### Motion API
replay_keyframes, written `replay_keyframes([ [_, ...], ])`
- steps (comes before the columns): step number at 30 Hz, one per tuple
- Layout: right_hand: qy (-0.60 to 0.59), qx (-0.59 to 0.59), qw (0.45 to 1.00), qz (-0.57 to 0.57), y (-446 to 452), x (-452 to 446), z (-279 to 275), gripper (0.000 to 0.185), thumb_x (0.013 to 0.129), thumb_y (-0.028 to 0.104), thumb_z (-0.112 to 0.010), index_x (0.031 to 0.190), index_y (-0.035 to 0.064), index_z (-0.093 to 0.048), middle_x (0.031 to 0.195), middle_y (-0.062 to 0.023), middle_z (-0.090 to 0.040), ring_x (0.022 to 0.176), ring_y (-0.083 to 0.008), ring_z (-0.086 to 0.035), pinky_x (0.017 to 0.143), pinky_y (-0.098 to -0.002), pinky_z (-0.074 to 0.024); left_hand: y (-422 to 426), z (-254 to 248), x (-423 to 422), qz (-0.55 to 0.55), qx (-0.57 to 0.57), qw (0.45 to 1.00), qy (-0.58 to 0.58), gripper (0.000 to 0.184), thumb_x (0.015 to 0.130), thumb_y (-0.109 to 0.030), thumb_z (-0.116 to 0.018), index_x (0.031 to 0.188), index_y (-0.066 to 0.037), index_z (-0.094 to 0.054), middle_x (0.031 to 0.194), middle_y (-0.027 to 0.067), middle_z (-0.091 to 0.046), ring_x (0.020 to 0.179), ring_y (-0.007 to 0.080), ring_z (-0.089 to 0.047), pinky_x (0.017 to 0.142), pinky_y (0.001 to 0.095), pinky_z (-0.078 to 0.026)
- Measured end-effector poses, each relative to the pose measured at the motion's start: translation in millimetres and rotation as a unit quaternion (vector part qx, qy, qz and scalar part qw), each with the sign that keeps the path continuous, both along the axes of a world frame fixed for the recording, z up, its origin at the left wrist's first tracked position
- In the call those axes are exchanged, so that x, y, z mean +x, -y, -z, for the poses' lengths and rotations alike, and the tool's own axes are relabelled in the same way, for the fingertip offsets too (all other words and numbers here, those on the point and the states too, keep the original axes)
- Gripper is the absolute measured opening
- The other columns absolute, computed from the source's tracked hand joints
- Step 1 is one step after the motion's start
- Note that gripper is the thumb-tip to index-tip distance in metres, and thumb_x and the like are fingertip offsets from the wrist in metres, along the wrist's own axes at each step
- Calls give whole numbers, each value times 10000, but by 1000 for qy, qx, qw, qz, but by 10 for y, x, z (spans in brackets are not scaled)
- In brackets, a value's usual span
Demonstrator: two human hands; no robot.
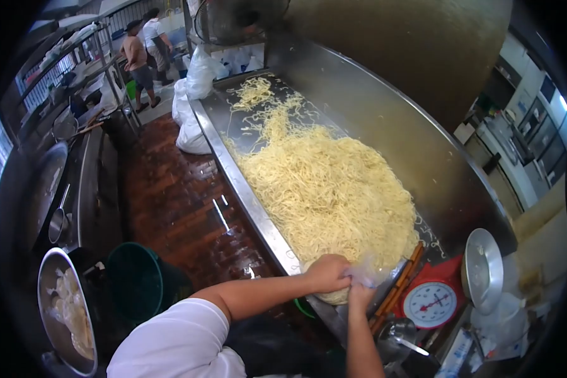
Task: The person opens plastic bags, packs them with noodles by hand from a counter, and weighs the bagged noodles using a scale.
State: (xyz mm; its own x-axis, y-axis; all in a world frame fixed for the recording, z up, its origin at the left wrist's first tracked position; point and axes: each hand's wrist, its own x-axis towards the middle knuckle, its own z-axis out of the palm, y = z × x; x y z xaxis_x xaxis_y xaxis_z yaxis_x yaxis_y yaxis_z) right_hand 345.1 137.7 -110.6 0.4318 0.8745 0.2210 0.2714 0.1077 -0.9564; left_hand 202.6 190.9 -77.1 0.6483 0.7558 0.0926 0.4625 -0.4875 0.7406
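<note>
Steel table: the long one with the high back wall (pixel 422 170), running away from me, and I'm right at the near end of it.
Noodle heap: big pale yellow pile (pixel 327 183) covering most of the table, with loose strands trailing off to the far end.
Floor: brownish-red tiles (pixel 164 183) left of the table, wet-looking and shiny in spots.
Green bucket: on my left (pixel 135 277), dark inside.
Metal bowl: left of the bucket (pixel 51 271), with clear plastic bunched up in it.
Kitchen scale: red body, round white dial (pixel 430 305), just beyond the table's near right corner, with a shiny metal pan (pixel 483 271) tipped up next to it.
Plastic bag: see-through (pixel 368 275), at the near edge of the heap, noodles bulging in its lower part, its top bunched up between my hands.
Left hand: fingers curled in, pinching the gathered plastic (pixel 327 273).
Right hand: just beside the left (pixel 361 294), fingers pinching the same bunched plastic; exact fingertip placement is too blurry to tell.
</note>
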Motion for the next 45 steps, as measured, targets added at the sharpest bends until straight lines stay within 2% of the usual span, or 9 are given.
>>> replay_keyframes([
  [9,24,-75,996,-44,-248,105,455,171,797,42,-558,914,-38,-652,873,-105,-683,810,-206,-644,744,-340,-501,114,262,144,-188,37,980,47,156,780,-220,-581,816,-73,-621,780,166,-617,754,391,-578,678,469,-470],
  [13,-121,-97,983,-99,-341,18,-58,244,847,109,-597,1037,-38,-641,992,-97,-674,913,-190,-628,799,-316,-476,-228,337,175,-220,-242,921,210,244,890,-228,-524,948,-26,-649,751,110,-646,742,250,-626,705,386,-493],
  [17,-214,-14,964,-159,-255,-167,-410,327,877,162,-569,1160,-1,-576,1046,-78,-631,975,-195,-600,863,-312,-460,-482,319,278,-119,-101,973,168,451,912,-342,-536,1200,3,-566,961,146,-645,911,188,-597,807,296,-466],
  [20,-483,-33,858,-173,-383,-160,-310,250,915,292,-484,914,64,-587,786,-35,-594,747,-179,-585,711,-314,-470,-346,-594,45,-77,-247,964,53,634,874,-479,-564,1287,-1,-501,1167,208,-591,1091,263,-559,947,364,-418],
  [22,-659,-74,696,-276,-483,115,-43,416,940,395,-396,669,103,-516,591,-18,-499,567,-181,-509,591,-310,-432,-88,-664,-9,-15,-44,993,-107,755,821,-577,-570,1305,-5,-481,1281,224,-513,1193,336,-480,1014,465,-334],
  [26,-743,-149,647,-88,-341,23,-70,452,943,432,-328,598,144,-379,502,-10,-374,480,-165,-390,488,-307,-344,109,-160,122,-92,66,984,-139,807,727,-635,-606,1290,-65,-516,1408,204,-408,1315,407,-343,1060,596,-213],
  [35,-718,-126,684,-41,-207,36,-258,351,960,367,-344,725,125,-441,597,-35,-450,560,-211,-447,557,-375,-405,459,0,-137,-4,203,975,-89,737,756,-461,-603,1305,7,-453,1404,183,-416,1344,410,-293,1095,562,-203],
  [39,-670,-132,731,19,-198,-234,-502,293,955,318,-372,756,121,-460,675,-75,-510,617,-229,-508,654,-437,-464,373,118,124,-143,136,972,-127,593,756,-351,-596,1208,30,-546,1369,189,-440,1316,397,-327,1076,545,-246],
  [45,-550,-159,819,-30,101,-186,-644,129,911,241,-523,953,120,-541,706,-30,-530,664,-171,-541,643,-307,-452,276,121,275,-117,172,964,-168,438,833,-243,-540,1219,-39,-554,1389,144,-442,1307,368,-356,1064,595,-226],
])
